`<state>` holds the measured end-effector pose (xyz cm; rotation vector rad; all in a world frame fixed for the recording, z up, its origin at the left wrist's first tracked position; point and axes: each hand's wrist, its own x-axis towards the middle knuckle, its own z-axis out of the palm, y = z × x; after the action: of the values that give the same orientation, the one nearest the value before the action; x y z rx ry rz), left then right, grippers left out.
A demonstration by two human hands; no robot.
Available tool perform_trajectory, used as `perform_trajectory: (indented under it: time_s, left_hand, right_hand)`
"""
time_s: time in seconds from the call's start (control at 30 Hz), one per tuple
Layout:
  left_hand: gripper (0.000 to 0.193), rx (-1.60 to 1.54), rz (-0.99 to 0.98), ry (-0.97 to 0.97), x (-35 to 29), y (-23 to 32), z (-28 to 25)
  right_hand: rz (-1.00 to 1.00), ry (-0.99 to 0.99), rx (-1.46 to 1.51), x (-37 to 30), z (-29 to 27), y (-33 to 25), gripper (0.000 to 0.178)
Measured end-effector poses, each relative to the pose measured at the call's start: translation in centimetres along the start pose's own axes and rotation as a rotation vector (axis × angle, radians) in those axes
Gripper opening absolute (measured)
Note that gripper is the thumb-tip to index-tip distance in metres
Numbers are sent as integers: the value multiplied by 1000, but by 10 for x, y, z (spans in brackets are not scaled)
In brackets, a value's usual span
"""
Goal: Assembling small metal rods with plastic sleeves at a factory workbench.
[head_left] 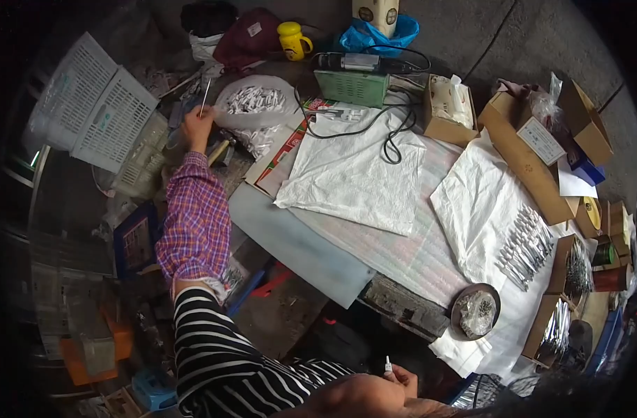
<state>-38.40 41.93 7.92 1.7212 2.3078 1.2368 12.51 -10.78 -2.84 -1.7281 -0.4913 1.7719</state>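
My left hand (198, 129) is stretched out to the far left, closed around a thin pale metal rod (206, 97) that points upward. Just to its right sits a plastic bag (288, 104) full of small white and silvery pieces (254, 100). A hammer-like tool with a wooden handle (219, 151) lies below that hand. Low in the middle, near my body, my right hand (404, 380) pinches a small white piece with a narrow tip (388, 364), held upright. Part of that hand is cut off from sight by my body.
A green metal box (351, 88) with a black cable and a white cloth (356, 171) occupy the table. Silvery parts lie in rows (524, 249) at right, near a round dark dish (476, 311) and cardboard boxes (527, 157). White plastic baskets (113, 118) stand at left.
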Motion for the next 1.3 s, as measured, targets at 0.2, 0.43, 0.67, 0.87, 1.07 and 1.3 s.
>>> perform_trajectory:
  time_s: [0.2,0.43,0.67,0.87,1.07,1.3]
  left_hand:
    - [24,-123,774,-154,-50,80,15]
    - [27,-54,778,-184,-97,66,23]
    - [23,-180,695,-204,-111,65,14]
    - [15,-208,531,-131,-136,46,-19]
    - [12,-96,330,-198,-236,-40,-74]
    - [35,216,676,-459,-306,-142,-51]
  right_hand:
    - [-16,-24,44,-8,-2,2,23]
    - [-68,-19,70,-10,0,16,24]
    - [-135,-57,71,-10,2,10,22]
    - [-118,-34,70,-12,5,10,22]
    - [-101,-100,79,-9,1,5,22]
    - [-138,-137,-66,-13,-8,5,23]
